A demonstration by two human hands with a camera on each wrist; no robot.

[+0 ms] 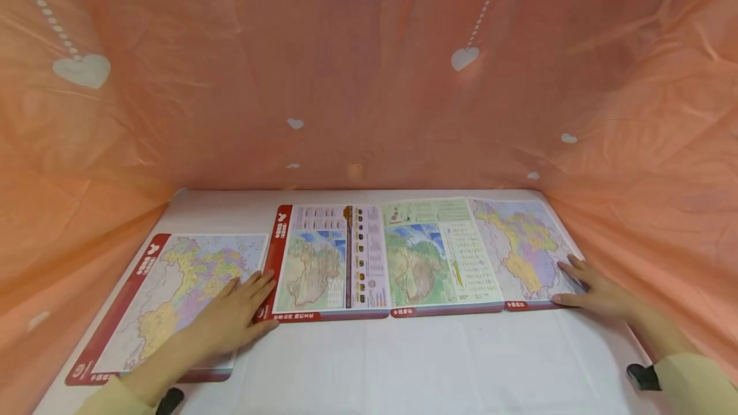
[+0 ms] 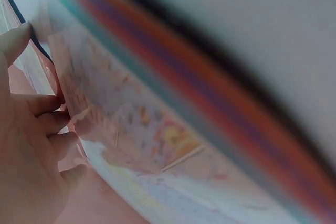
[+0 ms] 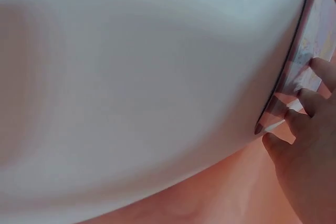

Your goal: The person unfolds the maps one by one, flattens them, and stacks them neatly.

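Observation:
A long fold-out map strip (image 1: pixel 403 255) with several colourful panels lies flat across the white table (image 1: pixel 415 364). Left of it lies a separate map sheet (image 1: pixel 173 293) with a red border. My left hand (image 1: pixel 242 306) rests flat, fingers straight, on that sheet's right part, its fingertips reaching the strip's red left edge. My right hand (image 1: pixel 582 284) lies flat on the strip's rightmost panel, fingers spread. In the left wrist view the left hand (image 2: pixel 37 129) touches a blurred map surface (image 2: pixel 147 145). In the right wrist view the right hand (image 3: pixel 310 150) sits at the strip's corner (image 3: pixel 310 40).
Pink cloth (image 1: pixel 369 82) with white hearts hangs close around the table at the back and on both sides. Bare white tabletop (image 3: pixel 147 77) stretches in front of the maps. A dark wrist camera mount (image 1: pixel 642 376) shows by each yellow sleeve.

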